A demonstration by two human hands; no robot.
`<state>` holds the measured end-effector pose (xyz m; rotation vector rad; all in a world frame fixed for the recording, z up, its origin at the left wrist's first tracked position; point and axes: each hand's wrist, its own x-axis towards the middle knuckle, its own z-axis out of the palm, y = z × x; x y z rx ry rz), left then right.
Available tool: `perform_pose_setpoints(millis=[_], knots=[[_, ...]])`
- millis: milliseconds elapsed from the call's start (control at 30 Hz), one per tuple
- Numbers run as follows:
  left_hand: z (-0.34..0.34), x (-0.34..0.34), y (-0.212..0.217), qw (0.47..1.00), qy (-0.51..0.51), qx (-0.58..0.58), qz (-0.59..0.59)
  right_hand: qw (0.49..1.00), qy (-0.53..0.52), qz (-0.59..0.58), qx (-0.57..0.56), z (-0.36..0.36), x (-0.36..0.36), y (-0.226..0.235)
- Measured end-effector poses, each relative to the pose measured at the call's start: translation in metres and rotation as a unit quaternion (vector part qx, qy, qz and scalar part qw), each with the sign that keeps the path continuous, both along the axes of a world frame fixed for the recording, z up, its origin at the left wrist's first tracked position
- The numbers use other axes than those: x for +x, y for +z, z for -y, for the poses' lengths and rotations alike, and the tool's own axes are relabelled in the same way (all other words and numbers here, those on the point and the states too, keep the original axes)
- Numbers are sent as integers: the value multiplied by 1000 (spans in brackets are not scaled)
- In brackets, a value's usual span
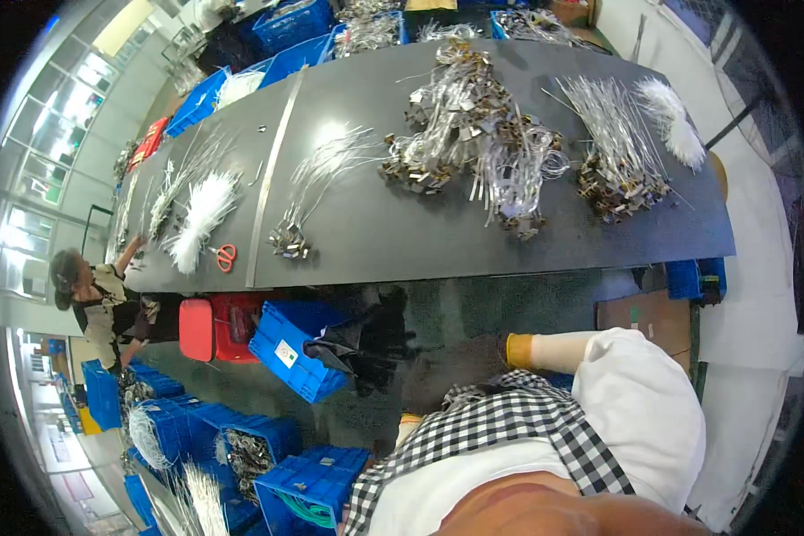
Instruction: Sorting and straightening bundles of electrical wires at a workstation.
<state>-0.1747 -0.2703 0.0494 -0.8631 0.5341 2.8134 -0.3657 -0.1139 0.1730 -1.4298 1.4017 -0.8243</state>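
Observation:
My right arm, in a white sleeve with a yellow cuff (519, 351), reaches left in front of my body, below the table edge. Past the cuff, my right hand is lost in a dark, blurred patch. A second yellow cuff (409, 419) shows beside my checked apron (500, 429); my left hand there is too dark to make out. Nearest to both is a blue crate (299, 348), tipped at an angle, with a black bag or cloth (335, 347) over its side. On the grey table (348, 241) lies a large pile of clear wires with metal ends (473, 134).
More wire bundles lie right (621, 152) and left (308, 196). Red-handled scissors (226, 258) rest by a white bundle (205, 219). A red stool (196, 329) stands under the edge. Another person (103, 299) works at the far left. Blue crates (308, 487) fill the lower left.

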Motion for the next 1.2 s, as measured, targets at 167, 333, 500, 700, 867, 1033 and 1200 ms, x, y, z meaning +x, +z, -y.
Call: perform_pose_setpoints(millis=[167, 333, 500, 700, 867, 1033, 1200], knots=[[-5, -9, 5, 994, 107, 30, 1, 996, -84, 20, 31, -67, -38, 82], [31, -29, -5, 983, 172, 69, 2, 960, 33, -231, 156, -116, -51, 18], [72, -45, -17, 952, 280, 124, 1, 960, 9, -212, 180, -131, -53, 69], [64, -61, 104, 931, 202, -281, -119, 978, -98, -132, 132, -152, -45, 52], [122, -16, 208, 896, 358, 165, -203, 987, -97, 87, 98, -82, -33, 51], [155, -18, 259, 884, 377, -127, -245, 997, -30, -66, -16, -21, -20, 47], [139, -59, 352, 713, 439, -536, -109, 994, -15, -58, 87, -3, -14, 147]])
